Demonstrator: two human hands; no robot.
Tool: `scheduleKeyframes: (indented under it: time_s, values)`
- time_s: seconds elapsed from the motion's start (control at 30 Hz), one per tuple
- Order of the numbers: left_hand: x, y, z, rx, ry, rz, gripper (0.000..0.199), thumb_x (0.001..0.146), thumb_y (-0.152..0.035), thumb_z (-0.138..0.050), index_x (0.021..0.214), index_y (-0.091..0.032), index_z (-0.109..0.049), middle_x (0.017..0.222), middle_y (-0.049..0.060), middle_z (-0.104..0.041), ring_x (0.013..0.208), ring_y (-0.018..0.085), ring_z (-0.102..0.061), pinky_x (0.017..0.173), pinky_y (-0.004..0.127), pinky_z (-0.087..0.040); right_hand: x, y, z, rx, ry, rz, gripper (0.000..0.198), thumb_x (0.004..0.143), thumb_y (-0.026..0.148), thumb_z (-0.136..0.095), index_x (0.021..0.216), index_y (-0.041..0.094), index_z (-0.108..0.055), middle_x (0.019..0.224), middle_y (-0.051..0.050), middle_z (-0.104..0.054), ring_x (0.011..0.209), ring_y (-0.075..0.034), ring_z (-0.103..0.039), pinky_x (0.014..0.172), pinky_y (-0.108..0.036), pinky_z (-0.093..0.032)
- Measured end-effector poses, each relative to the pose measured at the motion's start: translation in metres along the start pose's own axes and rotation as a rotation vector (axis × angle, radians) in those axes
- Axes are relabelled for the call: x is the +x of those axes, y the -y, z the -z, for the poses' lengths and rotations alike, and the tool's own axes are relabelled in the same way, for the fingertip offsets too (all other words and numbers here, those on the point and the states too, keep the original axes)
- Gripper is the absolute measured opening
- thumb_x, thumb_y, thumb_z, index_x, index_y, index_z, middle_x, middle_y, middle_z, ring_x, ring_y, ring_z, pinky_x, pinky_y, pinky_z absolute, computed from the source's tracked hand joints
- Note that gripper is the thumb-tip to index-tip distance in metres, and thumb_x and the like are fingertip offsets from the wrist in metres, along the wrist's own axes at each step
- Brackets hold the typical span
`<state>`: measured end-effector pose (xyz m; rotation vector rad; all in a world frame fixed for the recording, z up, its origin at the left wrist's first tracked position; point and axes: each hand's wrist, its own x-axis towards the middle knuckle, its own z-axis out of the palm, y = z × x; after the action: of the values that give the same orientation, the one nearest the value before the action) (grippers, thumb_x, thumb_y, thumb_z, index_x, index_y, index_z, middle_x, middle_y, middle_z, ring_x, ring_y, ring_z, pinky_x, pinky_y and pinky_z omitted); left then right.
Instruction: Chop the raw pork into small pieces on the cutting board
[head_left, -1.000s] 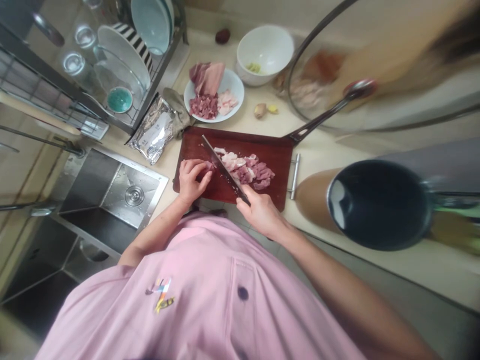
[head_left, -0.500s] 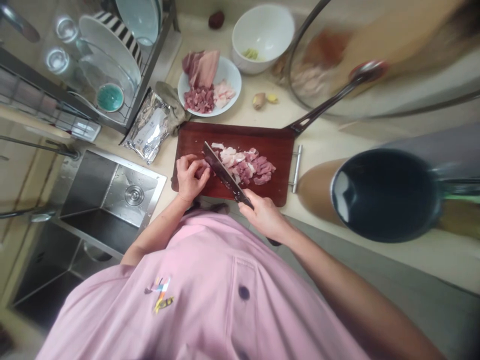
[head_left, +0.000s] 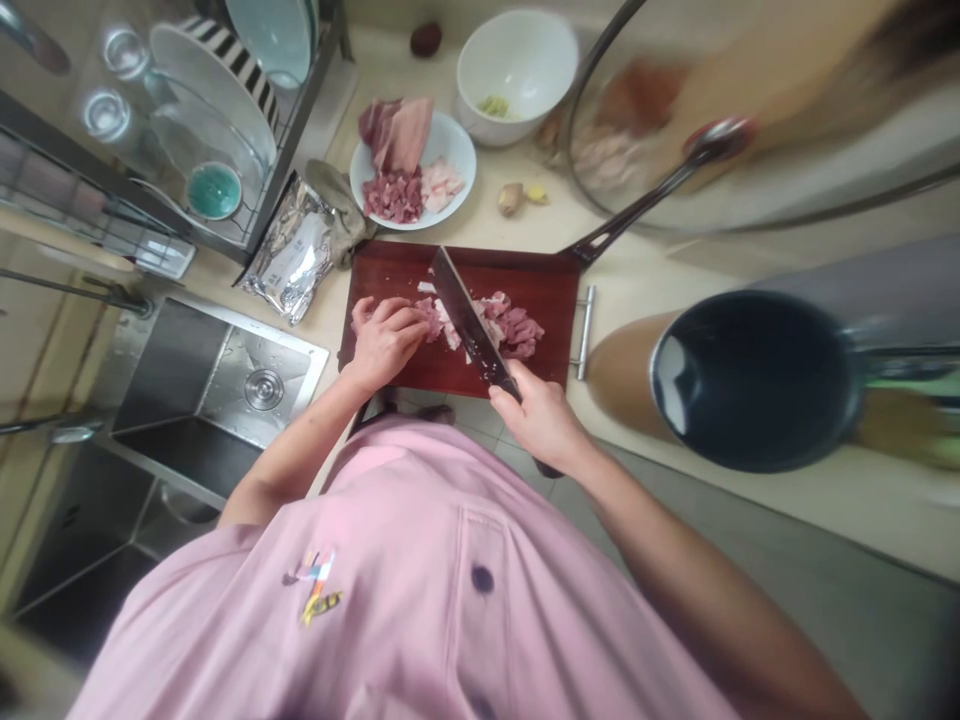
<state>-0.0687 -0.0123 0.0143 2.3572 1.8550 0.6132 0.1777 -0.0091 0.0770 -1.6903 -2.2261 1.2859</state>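
My right hand [head_left: 544,415] is wrapped round the handle of a kitchen knife [head_left: 472,325], its dark blade slanting away to the upper left, above the chopped meat [head_left: 517,325]. Small bits cling to the blade. To the left of it, my left hand [head_left: 386,340] rests over the board with bent fingers, their tips against pinkish pieces of meat [head_left: 430,315]. What lies under the palm is hidden. Pink and whitish cut pieces are heaped around and behind the blade on the red-brown cutting board [head_left: 379,265].
Behind the board stand a plate [head_left: 457,200] of raw meat, a white bowl [head_left: 517,65] and ginger [head_left: 511,199]. A foil packet [head_left: 289,255], dish rack [head_left: 262,215] and sink [head_left: 262,390] are left. A ladle [head_left: 660,190] and dark pan [head_left: 757,380] are right.
The knife has moved right, away from my left fingers, and now hangs over the heap. My left hand has turned, its back now upward, and more pieces show beside its fingertips.
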Motion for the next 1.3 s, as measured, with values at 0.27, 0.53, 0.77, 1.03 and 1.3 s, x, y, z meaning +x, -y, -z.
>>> scheduleKeyframes:
  time_s: [0.27,0.53,0.77,1.03,1.3]
  values:
    - [0.01,0.004,-0.021,0.061,0.195,-0.101,0.03,0.097,-0.029,-0.039,0.089,-0.026,-0.068,0.092,0.001,-0.066,0.084,0.017,-0.051,0.092,0.04,-0.032,-0.011,-0.005,-0.008,-0.271,0.094,0.02,0.042,0.086,0.03,-0.04,0.122,0.015,-0.055,0.066,-0.005,-0.064,0.059,-0.021,-0.06,0.058,-0.027,-0.039]
    - [0.006,-0.003,-0.025,0.149,0.146,-0.092,0.024,0.094,-0.027,-0.046,0.084,-0.023,-0.068,0.087,0.002,-0.062,0.082,0.019,-0.048,0.08,0.036,-0.033,-0.015,-0.01,-0.003,-0.428,0.204,0.007,0.039,0.088,0.028,-0.039,0.122,0.017,-0.053,0.071,-0.007,-0.068,0.065,-0.023,-0.063,0.057,-0.028,-0.036]
    - [0.005,0.003,-0.026,0.18,0.139,-0.061,0.029,0.095,-0.029,-0.044,0.077,-0.022,-0.067,0.087,0.002,-0.063,0.08,0.019,-0.048,0.076,0.035,-0.035,0.022,0.008,-0.025,-0.414,0.14,0.031,0.034,0.088,0.027,-0.038,0.117,0.018,-0.054,0.081,-0.01,-0.07,0.071,-0.025,-0.065,0.059,-0.029,-0.034]
    - [0.002,0.003,-0.023,0.128,0.169,-0.035,0.031,0.095,-0.026,-0.042,0.079,-0.02,-0.068,0.089,0.005,-0.063,0.083,0.019,-0.049,0.078,0.035,-0.037,0.02,0.007,-0.029,-0.422,0.148,0.042,0.036,0.088,0.027,-0.038,0.119,0.018,-0.054,0.082,-0.011,-0.071,0.073,-0.026,-0.066,0.06,-0.03,-0.037]
    - [-0.009,0.008,-0.026,0.127,0.115,0.021,0.03,0.096,-0.029,-0.038,0.087,-0.024,-0.066,0.084,0.003,-0.061,0.081,0.02,-0.047,0.078,0.038,-0.034,0.013,0.002,-0.023,-0.405,0.186,0.019,0.036,0.088,0.027,-0.038,0.119,0.018,-0.054,0.078,-0.009,-0.07,0.071,-0.025,-0.065,0.061,-0.029,-0.038]
